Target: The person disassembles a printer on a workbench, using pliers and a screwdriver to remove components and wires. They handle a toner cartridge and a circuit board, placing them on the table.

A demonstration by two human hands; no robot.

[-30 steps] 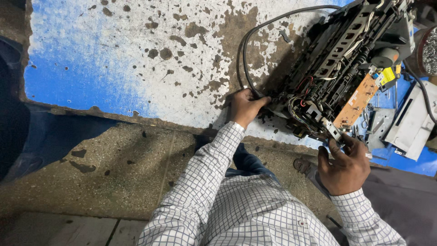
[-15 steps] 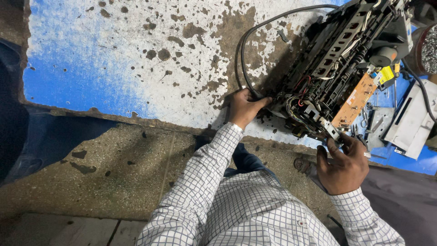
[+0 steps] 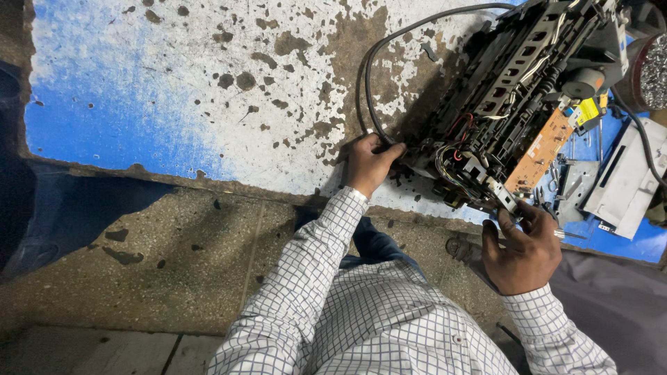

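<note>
**Stripped printer chassis held at both ends on the worn bench**

Black printer mechanism point(image 3: 517, 104) lies tilted on the bench top point(image 3: 174, 90), whose blue paint is worn to white and brown patches. Orange circuit board point(image 3: 540, 151) is exposed on its near-right side, with red and white wiring beside it.

Left hand point(image 3: 369, 163): fingers curled closed around the chassis's lower-left corner, where the black cable point(image 3: 389, 48) loops up and back over the bench.

Right hand point(image 3: 521, 253): fingers half-closed, tips pinched at a small pale bracket point(image 3: 501, 198) on the chassis's near edge; whether it is gripped cannot be told.

Grey cover panel point(image 3: 625, 184) lies to the right, apart from the chassis.

Against the frame half a second earlier: both hands sit at the same spots and the chassis has not shifted; no visible change.
</note>
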